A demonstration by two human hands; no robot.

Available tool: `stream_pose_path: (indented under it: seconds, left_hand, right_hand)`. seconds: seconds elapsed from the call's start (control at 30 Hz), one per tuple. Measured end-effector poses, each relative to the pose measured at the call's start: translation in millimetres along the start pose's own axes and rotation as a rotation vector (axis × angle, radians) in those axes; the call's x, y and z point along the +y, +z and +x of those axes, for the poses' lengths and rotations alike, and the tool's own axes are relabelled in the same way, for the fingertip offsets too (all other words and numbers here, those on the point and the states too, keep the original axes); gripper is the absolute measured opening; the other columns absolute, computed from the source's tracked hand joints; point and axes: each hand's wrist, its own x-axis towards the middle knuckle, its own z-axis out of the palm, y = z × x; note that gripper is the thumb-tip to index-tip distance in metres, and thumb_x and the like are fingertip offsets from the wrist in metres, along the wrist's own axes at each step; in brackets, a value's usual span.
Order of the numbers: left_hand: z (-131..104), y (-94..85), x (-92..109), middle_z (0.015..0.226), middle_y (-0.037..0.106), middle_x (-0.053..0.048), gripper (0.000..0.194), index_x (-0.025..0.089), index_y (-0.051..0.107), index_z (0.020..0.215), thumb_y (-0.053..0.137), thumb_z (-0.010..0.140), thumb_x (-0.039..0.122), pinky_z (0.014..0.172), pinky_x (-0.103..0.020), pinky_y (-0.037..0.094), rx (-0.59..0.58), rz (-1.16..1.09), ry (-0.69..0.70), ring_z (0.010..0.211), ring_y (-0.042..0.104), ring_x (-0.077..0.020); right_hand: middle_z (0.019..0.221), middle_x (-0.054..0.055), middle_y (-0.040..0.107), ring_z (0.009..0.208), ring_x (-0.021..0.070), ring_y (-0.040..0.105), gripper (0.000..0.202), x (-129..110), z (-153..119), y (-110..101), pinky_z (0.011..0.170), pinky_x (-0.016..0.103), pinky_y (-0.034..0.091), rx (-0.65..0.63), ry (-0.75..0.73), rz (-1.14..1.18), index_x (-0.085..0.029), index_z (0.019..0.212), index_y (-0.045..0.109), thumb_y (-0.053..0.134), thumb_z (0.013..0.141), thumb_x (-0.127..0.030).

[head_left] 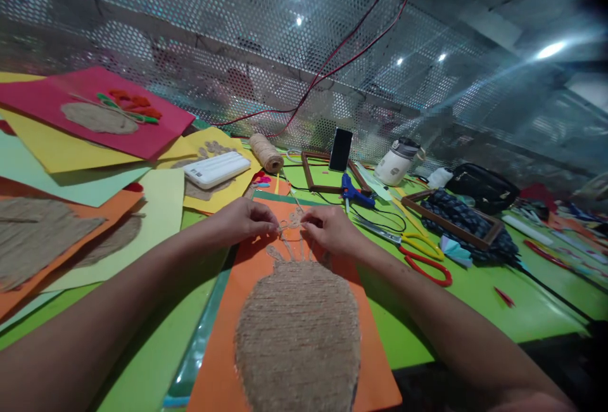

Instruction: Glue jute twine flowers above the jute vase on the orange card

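Observation:
An orange sheet point(218, 361) lies in front of me, with a twine-covered vase shape point(299, 336) on it. Thin twine stems and flower outlines point(294, 217) rise from the vase's neck. Over these outlines, my left hand point(249, 220) pinches a thin piece of twine point(288, 227) from the left. My right hand point(327, 225) pinches at the same twine from the right, its fingertips a short way from the left ones. Part of the flower outlines is hidden behind the fingers. A twine spool point(266, 153) lies beyond my hands.
Sheets with twine shapes, including a crimson one point(161, 122), pile up at left beside a white power bank point(217, 169). At right are a blue glue gun point(355, 192), red and yellow scissors point(427, 266), wooden frames point(456, 222), a phone point(341, 149) and a white bottle point(396, 161).

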Motion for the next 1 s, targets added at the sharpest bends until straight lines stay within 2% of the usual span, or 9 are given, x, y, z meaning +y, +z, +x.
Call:
stream_pose_path:
  seconds: [0.1,0.23,0.37,0.43,0.5,0.6,0.8,0.9,1.0]
  left_hand:
    - [0.9,-1.5,1.9,0.087,0.075,-0.012,0.039,0.014,0.078,0.092,0.068,0.075,0.048,0.069,-0.035,0.048,0.088,0.083,0.003,0.08,0.065,-0.0243]
    - [3.2,-5.3,-0.4,0.079,0.072,-0.011,0.04,0.015,0.077,0.101,0.059,0.077,0.042,0.066,-0.036,0.046,0.335,0.196,-0.01,0.071,0.063,-0.0239]
    - [0.6,-14.7,0.9,0.087,0.074,-0.009,0.032,0.019,0.076,0.086,0.058,0.076,0.044,0.072,-0.035,0.048,0.538,0.307,0.038,0.079,0.065,-0.0247]
    - [-0.5,-20.1,5.7,0.087,0.074,-0.007,0.033,0.019,0.074,0.085,0.059,0.077,0.048,0.073,-0.034,0.049,0.659,0.309,0.037,0.079,0.065,-0.0239]
    - [1.8,-21.7,13.9,0.096,0.075,-0.008,0.036,0.018,0.074,0.094,0.058,0.08,0.047,0.075,-0.032,0.05,0.725,0.293,0.088,0.083,0.066,-0.0235]
    - [12.9,-11.9,31.3,0.115,0.073,-0.011,0.039,0.017,0.072,0.113,0.052,0.083,0.034,0.08,-0.031,0.05,0.585,0.357,0.226,0.096,0.066,-0.0236]
    - [29.9,9.2,55.7,0.098,0.077,-0.006,0.043,0.017,0.073,0.112,0.053,0.073,0.017,0.077,-0.028,0.047,0.071,0.518,0.186,0.087,0.067,-0.0207]
    - [29.3,3.7,51.8,0.087,0.076,-0.006,0.048,0.014,0.07,0.121,0.058,0.076,0.026,0.069,-0.026,0.045,0.019,0.503,0.139,0.079,0.065,-0.0198]
    - [30.8,-4.7,43.7,0.079,0.074,-0.005,0.042,0.013,0.074,0.109,0.059,0.08,0.039,0.064,-0.025,0.042,0.001,0.459,0.11,0.072,0.062,-0.0178]
  right_hand:
    - [0.085,0.005,0.074,0.073,0.0148,0.063,0.019,5.7,0.3,-3.7,0.069,0.026,0.046,0.039,-0.017,0.018,-0.015,0.092,0.078,0.067,0.081,-0.004]
    - [0.077,0.003,0.07,0.068,0.0139,0.06,0.014,4.1,3.0,-5.2,0.065,0.025,0.045,0.08,-0.088,0.041,-0.015,0.089,0.079,0.07,0.081,-0.008]
    - [0.073,0.004,0.066,0.071,0.0157,0.059,0.014,1.4,5.0,-0.3,0.067,0.028,0.044,0.259,-0.076,0.044,-0.015,0.072,0.071,0.072,0.086,-0.018]
    - [0.076,0.004,0.067,0.074,0.0164,0.059,0.005,1.2,4.9,2.9,0.07,0.029,0.045,0.289,-0.058,0.045,-0.015,0.084,0.072,0.071,0.084,-0.01]
    - [0.081,0.003,0.069,0.074,0.0161,0.061,0.032,0.0,4.5,6.3,0.071,0.029,0.047,0.233,-0.053,0.111,-0.015,0.113,0.07,0.066,0.083,-0.004]
    - [0.082,0.001,0.072,0.074,0.0161,0.065,0.051,-4.7,5.0,11.7,0.073,0.029,0.05,0.15,-0.049,0.251,-0.016,0.134,0.058,0.064,0.084,-0.004]
    - [0.09,0.004,0.077,0.082,0.0169,0.071,0.023,-5.5,10.2,20.1,0.079,0.029,0.052,0.185,-0.062,0.314,-0.017,0.099,0.067,0.068,0.081,-0.003]
    - [0.089,0.004,0.076,0.081,0.0167,0.07,0.012,-2.1,10.9,22.6,0.077,0.028,0.052,0.192,-0.086,0.313,-0.018,0.093,0.068,0.069,0.085,-0.009]
    - [0.089,0.002,0.074,0.08,0.0155,0.066,0.011,-1.6,10.8,25.5,0.077,0.027,0.049,0.175,-0.131,0.275,-0.019,0.091,0.069,0.067,0.087,-0.009]
